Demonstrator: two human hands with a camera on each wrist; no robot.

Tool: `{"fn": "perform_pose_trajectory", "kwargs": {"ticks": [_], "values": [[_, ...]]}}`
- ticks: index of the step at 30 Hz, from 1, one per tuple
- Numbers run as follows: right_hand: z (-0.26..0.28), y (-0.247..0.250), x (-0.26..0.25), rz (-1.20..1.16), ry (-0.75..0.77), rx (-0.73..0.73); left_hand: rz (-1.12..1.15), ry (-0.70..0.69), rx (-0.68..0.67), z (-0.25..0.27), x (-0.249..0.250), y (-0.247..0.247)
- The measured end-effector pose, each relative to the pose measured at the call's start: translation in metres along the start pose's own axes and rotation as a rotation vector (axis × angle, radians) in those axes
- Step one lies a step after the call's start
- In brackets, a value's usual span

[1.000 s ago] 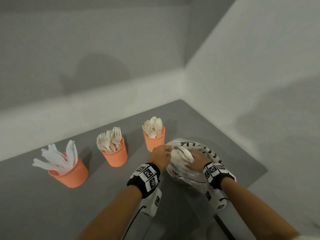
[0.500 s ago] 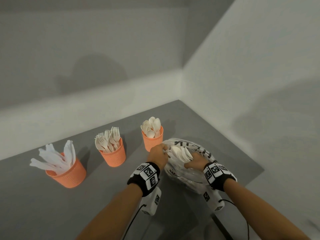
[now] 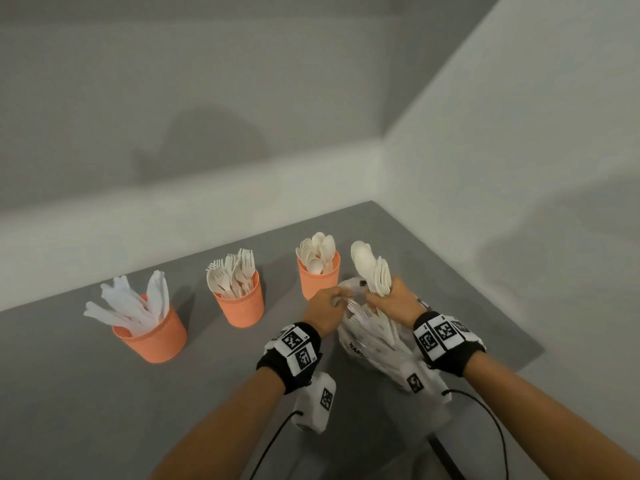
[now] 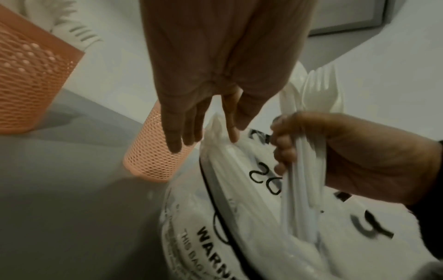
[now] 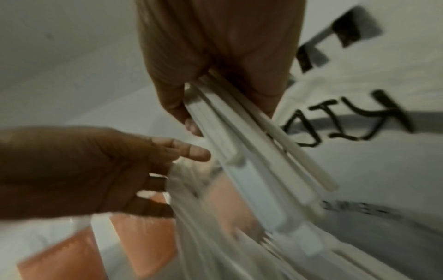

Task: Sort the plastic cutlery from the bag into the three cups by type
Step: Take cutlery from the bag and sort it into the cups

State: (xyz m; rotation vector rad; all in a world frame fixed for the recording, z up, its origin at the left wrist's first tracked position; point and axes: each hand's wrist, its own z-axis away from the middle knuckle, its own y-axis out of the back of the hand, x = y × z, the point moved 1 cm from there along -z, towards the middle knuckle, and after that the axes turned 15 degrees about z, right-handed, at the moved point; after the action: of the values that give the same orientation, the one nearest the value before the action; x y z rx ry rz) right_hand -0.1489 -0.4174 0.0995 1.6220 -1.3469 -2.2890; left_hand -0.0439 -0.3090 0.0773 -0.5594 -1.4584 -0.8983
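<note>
Three orange mesh cups stand in a row: knives (image 3: 149, 337) on the left, forks (image 3: 239, 303) in the middle, spoons (image 3: 318, 275) on the right. The white printed plastic bag (image 3: 367, 351) lies just right of the spoon cup. My right hand (image 3: 381, 299) grips a bundle of white cutlery (image 3: 370, 268) by the handles, heads up, partly out of the bag. A spoon bowl tops the bundle, and fork tines (image 4: 321, 89) show in the left wrist view. My left hand (image 3: 334, 301) pinches the bag's edge (image 4: 215, 123) beside it.
The grey table (image 3: 86, 410) ends in a corner behind the bag, with white walls close behind and to the right. Cables and wrist camera units hang under both forearms. More cutlery lies inside the bag (image 4: 299, 246).
My right hand has risen, drawing the cutlery bundle up out of the bag's mouth. My left hand has stayed at the bag's edge.
</note>
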Motion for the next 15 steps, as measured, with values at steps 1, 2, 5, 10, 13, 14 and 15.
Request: {"fn": "perform_pose_trajectory", "kwargs": {"ticks": [1, 2, 5, 10, 13, 14, 15], "values": [[-0.004, 0.0, -0.008, -0.065, -0.004, 0.035, 0.043, -0.031, 0.07, 0.002, 0.0, 0.003], [-0.008, 0.0, -0.018, -0.14, -0.012, 0.057, 0.097, -0.048, 0.15, 0.003, -0.001, 0.006], [-0.019, -0.005, -0.043, -0.41, -0.031, 0.106, 0.389, 0.049, 0.305, 0.009, -0.001, 0.016], [-0.025, -0.045, -0.074, -0.552, -0.033, 0.065, 0.826, 0.327, 0.387, 0.035, -0.002, 0.037], [-0.023, -0.078, -0.087, -0.655, -0.043, -0.005, 1.001, 0.441, 0.298, 0.051, -0.006, 0.047], [-0.021, -0.089, -0.09, -0.647, -0.057, -0.015, 1.058, 0.454, 0.268, 0.054, -0.009, 0.051], [-0.02, -0.101, -0.091, -0.626, -0.069, -0.013, 1.105, 0.452, 0.244, 0.057, -0.009, 0.056]]}}
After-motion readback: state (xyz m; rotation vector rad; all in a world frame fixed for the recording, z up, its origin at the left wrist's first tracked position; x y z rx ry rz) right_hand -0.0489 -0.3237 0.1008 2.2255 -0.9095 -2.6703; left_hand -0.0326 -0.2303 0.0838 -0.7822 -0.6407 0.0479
